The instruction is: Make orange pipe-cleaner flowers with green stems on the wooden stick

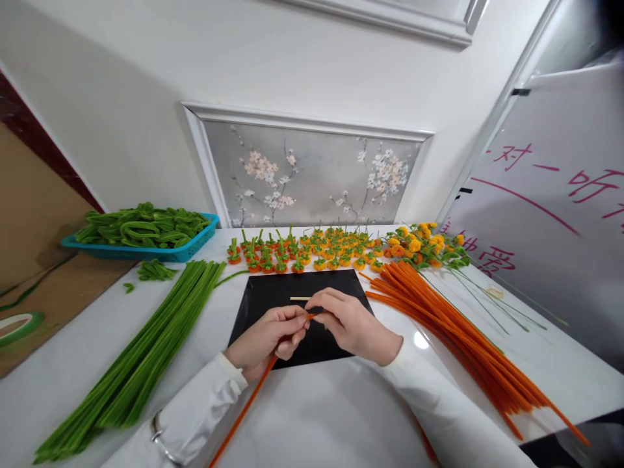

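My left hand (273, 335) is closed on an orange fuzzy stem (248, 404), which hangs down from it toward the bottom edge. My right hand (348, 322) pinches the same stem near its upper part, close to the left fingertips. Both hands are above a black mat (302, 284) on the white table. Just behind the fingertips, a thin pale stick (299, 298) lies on the mat, its right end covered by my right hand. Long orange stems (448, 318) lie in a bundle to the right, and long green stems (146, 357) lie to the left.
Small orange and yellow flower heads (319, 250) stand in rows behind the mat. A blue basket (182, 252) of green looped pieces is at the back left. Yellow flowers on stems (419, 244) lie at the back right. Green tape (20, 327) is at the left edge.
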A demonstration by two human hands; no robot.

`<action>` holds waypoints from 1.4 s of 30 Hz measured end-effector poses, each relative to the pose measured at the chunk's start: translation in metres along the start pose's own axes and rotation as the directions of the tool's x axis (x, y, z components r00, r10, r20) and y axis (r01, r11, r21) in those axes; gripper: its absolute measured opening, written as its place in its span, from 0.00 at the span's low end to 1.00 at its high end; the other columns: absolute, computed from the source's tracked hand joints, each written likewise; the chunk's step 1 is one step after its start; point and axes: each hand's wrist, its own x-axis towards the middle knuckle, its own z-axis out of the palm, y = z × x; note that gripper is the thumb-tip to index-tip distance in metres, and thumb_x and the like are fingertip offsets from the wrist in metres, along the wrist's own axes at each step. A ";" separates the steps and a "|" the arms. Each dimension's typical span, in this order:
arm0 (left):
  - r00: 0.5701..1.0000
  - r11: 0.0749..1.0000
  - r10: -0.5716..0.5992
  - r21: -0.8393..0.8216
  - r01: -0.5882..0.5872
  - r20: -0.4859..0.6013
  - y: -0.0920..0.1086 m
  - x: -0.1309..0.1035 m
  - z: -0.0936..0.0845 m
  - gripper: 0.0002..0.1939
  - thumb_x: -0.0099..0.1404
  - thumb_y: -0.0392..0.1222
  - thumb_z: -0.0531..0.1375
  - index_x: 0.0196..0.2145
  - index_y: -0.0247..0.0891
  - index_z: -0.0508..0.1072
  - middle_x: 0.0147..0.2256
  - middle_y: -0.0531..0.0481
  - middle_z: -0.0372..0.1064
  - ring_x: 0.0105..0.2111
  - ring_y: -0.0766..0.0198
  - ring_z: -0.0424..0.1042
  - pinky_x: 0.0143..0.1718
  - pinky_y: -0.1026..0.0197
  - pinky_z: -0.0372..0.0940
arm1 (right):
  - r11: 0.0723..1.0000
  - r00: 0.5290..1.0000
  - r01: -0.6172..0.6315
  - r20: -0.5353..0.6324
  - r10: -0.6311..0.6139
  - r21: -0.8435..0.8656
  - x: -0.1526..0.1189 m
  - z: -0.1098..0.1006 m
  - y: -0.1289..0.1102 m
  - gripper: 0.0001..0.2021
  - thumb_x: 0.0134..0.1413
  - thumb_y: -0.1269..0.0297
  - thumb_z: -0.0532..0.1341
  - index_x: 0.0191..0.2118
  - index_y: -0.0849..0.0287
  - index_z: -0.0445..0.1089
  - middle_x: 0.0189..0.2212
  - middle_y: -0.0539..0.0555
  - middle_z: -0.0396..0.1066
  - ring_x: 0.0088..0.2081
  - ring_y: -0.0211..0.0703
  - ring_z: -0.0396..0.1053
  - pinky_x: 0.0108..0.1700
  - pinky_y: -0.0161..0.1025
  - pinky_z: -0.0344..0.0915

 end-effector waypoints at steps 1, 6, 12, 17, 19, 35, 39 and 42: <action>1.000 0.999 -0.015 -0.052 0.015 0.008 0.000 0.000 -0.001 0.11 0.59 0.44 0.61 0.26 0.34 0.66 0.16 0.59 0.55 0.13 0.79 0.40 0.15 0.71 0.37 | 0.999 1.000 0.025 0.009 -0.025 -0.022 0.000 0.000 0.000 0.10 0.59 0.76 0.52 0.45 0.60 0.65 0.44 0.57 0.67 0.45 0.39 0.66 0.47 0.36 0.62; 0.998 0.993 -0.049 -0.104 0.053 0.042 -0.001 0.000 -0.004 0.12 0.59 0.43 0.62 0.25 0.33 0.66 0.16 0.59 0.55 0.13 0.80 0.41 0.15 0.72 0.37 | 0.971 0.997 0.070 0.051 -0.060 -0.229 -0.001 0.004 0.005 0.08 0.62 0.73 0.51 0.39 0.60 0.67 0.35 0.54 0.69 0.34 0.38 0.67 0.38 0.33 0.64; 0.996 0.971 0.085 0.224 -0.083 0.003 0.004 -0.002 -0.003 0.11 0.57 0.44 0.63 0.30 0.32 0.71 0.24 0.50 0.69 0.16 0.76 0.57 0.17 0.71 0.53 | 0.904 0.993 0.107 0.088 -0.078 -0.413 -0.003 0.002 0.002 0.09 0.57 0.77 0.50 0.35 0.60 0.66 0.28 0.52 0.65 0.30 0.38 0.63 0.32 0.32 0.57; 0.897 0.606 0.440 0.746 -0.275 -0.028 -0.001 -0.001 0.000 0.08 0.64 0.37 0.53 0.31 0.35 0.72 0.24 0.51 0.71 0.19 0.69 0.67 0.21 0.67 0.63 | 0.989 0.997 -0.067 0.016 0.070 -0.135 -0.002 0.004 -0.002 0.10 0.58 0.73 0.50 0.26 0.60 0.61 0.25 0.50 0.61 0.28 0.36 0.59 0.31 0.33 0.54; 0.759 0.271 0.645 0.901 -0.340 0.092 -0.006 -0.001 -0.001 0.09 0.65 0.34 0.52 0.33 0.36 0.72 0.22 0.52 0.70 0.21 0.68 0.70 0.23 0.66 0.64 | 0.964 0.974 -0.228 0.021 0.227 0.137 0.000 0.008 -0.002 0.11 0.57 0.72 0.51 0.24 0.60 0.59 0.21 0.48 0.58 0.25 0.34 0.56 0.28 0.32 0.52; 0.916 0.689 0.399 0.669 -0.279 -0.028 0.002 -0.003 -0.002 0.10 0.63 0.44 0.57 0.37 0.36 0.72 0.31 0.48 0.75 0.23 0.67 0.72 0.28 0.64 0.69 | 0.972 0.983 -0.180 -0.005 0.183 0.148 -0.001 -0.002 0.004 0.11 0.59 0.70 0.51 0.26 0.60 0.61 0.23 0.48 0.59 0.26 0.35 0.56 0.29 0.32 0.52; 0.999 0.987 0.009 0.160 -0.003 -0.039 0.008 -0.005 -0.002 0.22 0.64 0.56 0.52 0.35 0.33 0.72 0.27 0.48 0.72 0.19 0.70 0.68 0.23 0.66 0.65 | 0.972 0.998 0.065 0.010 -0.065 -0.226 -0.002 -0.005 0.009 0.11 0.62 0.73 0.48 0.34 0.59 0.67 0.29 0.51 0.65 0.31 0.36 0.60 0.33 0.32 0.56; 0.990 0.991 -0.133 0.029 0.131 0.055 0.006 -0.006 -0.004 0.27 0.64 0.59 0.50 0.30 0.30 0.73 0.19 0.49 0.67 0.12 0.74 0.59 0.14 0.71 0.56 | 0.911 0.976 0.217 0.045 -0.215 -0.350 -0.002 -0.003 0.010 0.12 0.63 0.74 0.47 0.37 0.58 0.67 0.32 0.52 0.67 0.33 0.37 0.61 0.36 0.32 0.57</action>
